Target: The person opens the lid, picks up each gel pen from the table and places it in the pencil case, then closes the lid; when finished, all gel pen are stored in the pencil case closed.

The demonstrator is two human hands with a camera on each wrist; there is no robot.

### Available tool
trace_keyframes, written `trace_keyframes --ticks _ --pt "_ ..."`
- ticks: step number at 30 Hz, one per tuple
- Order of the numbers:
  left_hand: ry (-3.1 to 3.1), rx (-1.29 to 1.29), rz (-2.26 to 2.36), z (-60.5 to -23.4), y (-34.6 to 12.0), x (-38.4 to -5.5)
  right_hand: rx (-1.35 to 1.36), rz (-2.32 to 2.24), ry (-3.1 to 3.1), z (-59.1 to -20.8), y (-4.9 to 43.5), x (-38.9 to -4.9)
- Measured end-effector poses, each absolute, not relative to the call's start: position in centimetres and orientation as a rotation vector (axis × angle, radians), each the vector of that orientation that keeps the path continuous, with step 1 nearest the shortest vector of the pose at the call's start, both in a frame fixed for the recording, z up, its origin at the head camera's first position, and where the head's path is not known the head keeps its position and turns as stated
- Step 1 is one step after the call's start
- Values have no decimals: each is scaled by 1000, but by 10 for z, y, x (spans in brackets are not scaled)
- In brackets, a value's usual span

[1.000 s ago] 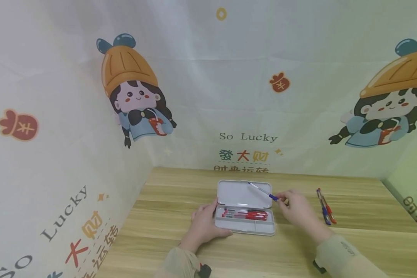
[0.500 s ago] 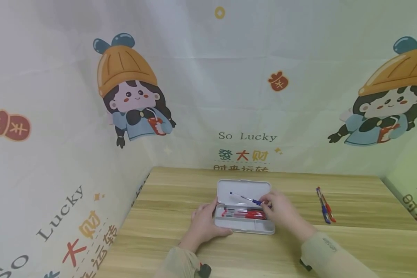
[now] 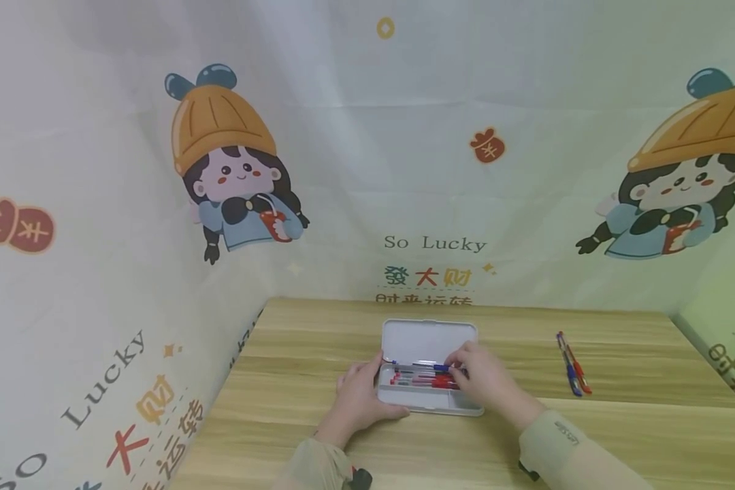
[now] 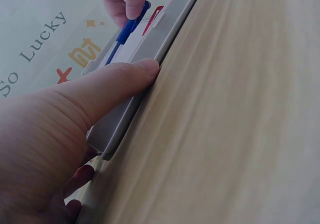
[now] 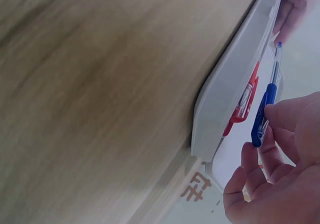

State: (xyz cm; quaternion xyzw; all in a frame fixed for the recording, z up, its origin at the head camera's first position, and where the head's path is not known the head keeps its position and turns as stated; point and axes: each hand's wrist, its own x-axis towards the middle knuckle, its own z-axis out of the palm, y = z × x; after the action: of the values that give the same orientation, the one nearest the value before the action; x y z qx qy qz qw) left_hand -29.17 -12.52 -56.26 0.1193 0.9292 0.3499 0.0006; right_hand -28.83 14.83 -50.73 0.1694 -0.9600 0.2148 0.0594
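A light grey pencil case (image 3: 413, 398) lies on the table with its lid raised toward the back. My left hand (image 3: 361, 395) grips the left end, its thumb (image 4: 120, 81) along the front edge. Between thumb and fingertips, my right hand (image 3: 490, 381) pinches a clear-barrelled blue pen (image 5: 267, 101) near its capless blue end. The pen is held lengthwise over the back of the case, close above the tray. Several red pens (image 3: 442, 384) lie in the rear compartment, partly covered by my right fingers. The front compartments show bare grey bottoms.
To the right of the case, a blue pen (image 3: 569, 371) and a red pen (image 3: 580, 367) lie side by side on the wooden table (image 3: 637, 435). A printed cloth (image 3: 343, 170) hangs along the back and sides of the table.
My right hand has carried the blue pen leftward and down, from beside the raised lid to over the rear compartment, turning it level with the case. The left hand has stayed put.
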Motion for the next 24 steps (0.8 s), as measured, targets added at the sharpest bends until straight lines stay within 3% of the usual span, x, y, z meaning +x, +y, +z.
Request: trace_keyframes --ticks 24 --pt "2923 374 1101 -560 -125 -290 494 629 -2939 -513 145 -285"
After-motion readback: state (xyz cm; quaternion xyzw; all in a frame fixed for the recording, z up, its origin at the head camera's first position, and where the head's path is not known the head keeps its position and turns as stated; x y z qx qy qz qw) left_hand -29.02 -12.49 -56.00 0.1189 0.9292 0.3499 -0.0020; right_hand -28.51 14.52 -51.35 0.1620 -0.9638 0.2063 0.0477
